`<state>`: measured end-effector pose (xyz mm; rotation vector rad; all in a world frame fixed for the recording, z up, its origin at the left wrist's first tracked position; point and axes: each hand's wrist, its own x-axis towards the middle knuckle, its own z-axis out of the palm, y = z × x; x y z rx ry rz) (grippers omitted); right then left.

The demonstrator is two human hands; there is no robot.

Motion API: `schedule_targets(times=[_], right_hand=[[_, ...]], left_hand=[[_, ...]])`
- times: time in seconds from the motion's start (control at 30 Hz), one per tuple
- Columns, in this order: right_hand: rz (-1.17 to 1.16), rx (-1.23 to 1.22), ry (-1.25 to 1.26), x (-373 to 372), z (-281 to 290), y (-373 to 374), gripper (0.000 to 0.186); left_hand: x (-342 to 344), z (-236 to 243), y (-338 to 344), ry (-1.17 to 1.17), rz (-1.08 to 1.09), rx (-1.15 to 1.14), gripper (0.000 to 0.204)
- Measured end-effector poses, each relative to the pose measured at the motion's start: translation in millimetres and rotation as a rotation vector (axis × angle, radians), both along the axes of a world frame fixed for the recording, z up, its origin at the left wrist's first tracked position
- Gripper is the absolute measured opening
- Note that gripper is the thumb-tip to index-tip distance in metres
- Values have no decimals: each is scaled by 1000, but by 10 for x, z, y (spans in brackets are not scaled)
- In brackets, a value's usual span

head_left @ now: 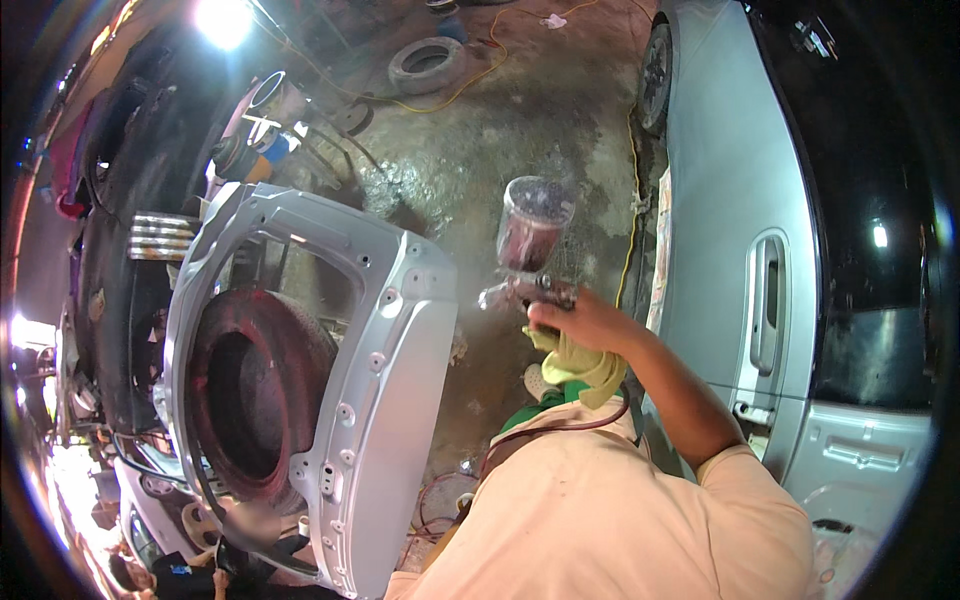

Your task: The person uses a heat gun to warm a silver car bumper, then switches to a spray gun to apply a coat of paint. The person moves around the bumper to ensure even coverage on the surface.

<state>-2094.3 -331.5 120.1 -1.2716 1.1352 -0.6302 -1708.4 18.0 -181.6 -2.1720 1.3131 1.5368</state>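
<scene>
My right hand grips a metal spray gun with a cup on top holding reddish liquid. A crumpled yellow-green cloth hangs from that same hand. A hose runs across below it. Left of the gun stands a pale silver-grey vehicle tailgate shell, with a red-stained tire visible through its opening. My left hand is not in view.
A silver vehicle stands close on the right. A tire, paint containers and cables lie on the wet concrete floor ahead. Dark car bodies line the left; another person is at the lower left.
</scene>
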Motion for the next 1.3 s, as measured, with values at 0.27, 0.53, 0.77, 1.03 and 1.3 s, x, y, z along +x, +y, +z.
schedule_targets(times=[0.27,0.53,0.77,1.03,1.3], right_hand=[[-65,-78,55,-531,254,-986,35],[-75,-213,24,-1339,221,-3006,40],[82,-40,-71,-1791,537,-4966,39],[288,-225,114,-1484,763,-6740,29],[486,-389,338,166,1005,-8497,37]], left_hand=[[-684,-224,-1263,22,110,5,47],[-1661,-452,-2947,-19,379,-30,46],[-2627,-614,-4845,21,620,-157,46],[-2847,-594,-6921,182,849,-254,29],[-2353,-1049,-8888,356,1056,-430,25]])
